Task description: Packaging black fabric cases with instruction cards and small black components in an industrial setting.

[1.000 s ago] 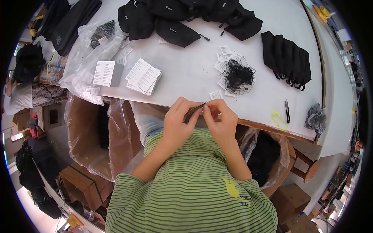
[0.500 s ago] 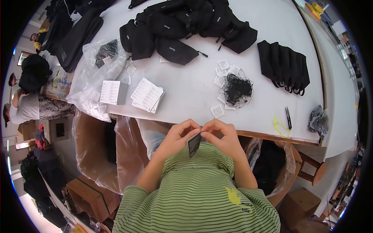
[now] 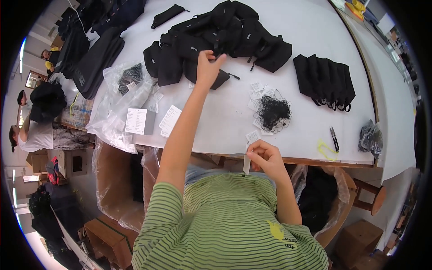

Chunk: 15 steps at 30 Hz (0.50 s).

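Note:
My left hand [image 3: 209, 68] is stretched out over a heap of black zip pouches [image 3: 191, 44]. Its thumb and fingers are apart, and I see nothing between them. Just under it lies the nearest pouch [image 3: 220, 82], partly covered by the hand. Close to my body, below the table edge, my right hand [image 3: 266, 158] pinches a small hang tag [image 3: 247, 164], seen almost edge-on. A tangle of black strings [image 3: 274, 113] with white tags attached rests on the table beyond that hand. Beside my left forearm is a pile of white printed cards [image 3: 170, 119], partly hidden.
A taller block of cards [image 3: 139, 121] stands by a clear plastic bag [image 3: 111, 114] on the left. To the right are a row of black pouches [image 3: 323, 82], thread snips [image 3: 334, 138] and a yellow cord [image 3: 325, 149]. Plastic-lined boxes [image 3: 114, 180] stand below the table edge.
My left hand has let go of the hang tag and moved forward to the pouch heap. My right hand keeps the tag and has shifted slightly right.

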Tool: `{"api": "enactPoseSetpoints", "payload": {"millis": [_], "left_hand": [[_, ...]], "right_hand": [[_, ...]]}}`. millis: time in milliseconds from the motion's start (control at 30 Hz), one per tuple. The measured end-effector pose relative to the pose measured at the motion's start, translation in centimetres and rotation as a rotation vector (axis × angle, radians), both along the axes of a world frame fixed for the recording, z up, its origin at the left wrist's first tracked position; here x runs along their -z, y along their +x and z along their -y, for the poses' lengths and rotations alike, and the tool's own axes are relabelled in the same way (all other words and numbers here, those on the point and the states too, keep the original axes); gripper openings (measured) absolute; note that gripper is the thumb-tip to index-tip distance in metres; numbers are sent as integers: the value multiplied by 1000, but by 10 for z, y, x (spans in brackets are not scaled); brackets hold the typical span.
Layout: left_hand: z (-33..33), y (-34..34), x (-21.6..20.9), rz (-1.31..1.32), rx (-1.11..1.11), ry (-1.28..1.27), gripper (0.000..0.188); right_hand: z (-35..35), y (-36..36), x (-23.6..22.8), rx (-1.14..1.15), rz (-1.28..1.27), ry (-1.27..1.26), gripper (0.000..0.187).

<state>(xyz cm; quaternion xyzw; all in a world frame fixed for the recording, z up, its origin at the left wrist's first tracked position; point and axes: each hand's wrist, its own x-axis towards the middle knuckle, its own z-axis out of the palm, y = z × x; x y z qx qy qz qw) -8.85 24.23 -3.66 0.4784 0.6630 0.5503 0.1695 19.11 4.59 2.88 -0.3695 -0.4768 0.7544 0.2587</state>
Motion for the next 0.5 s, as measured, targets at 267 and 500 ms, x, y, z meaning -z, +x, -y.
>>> {"api": "enactPoseSetpoints", "payload": {"millis": [267,500], "left_hand": [[-12,7,8,-25,-71,34,30],[108,53,-36,325,350,-151,17]], "right_hand": [[12,24,7,105,30,-32,9],[0,5,14,280,67,110,7]]}}
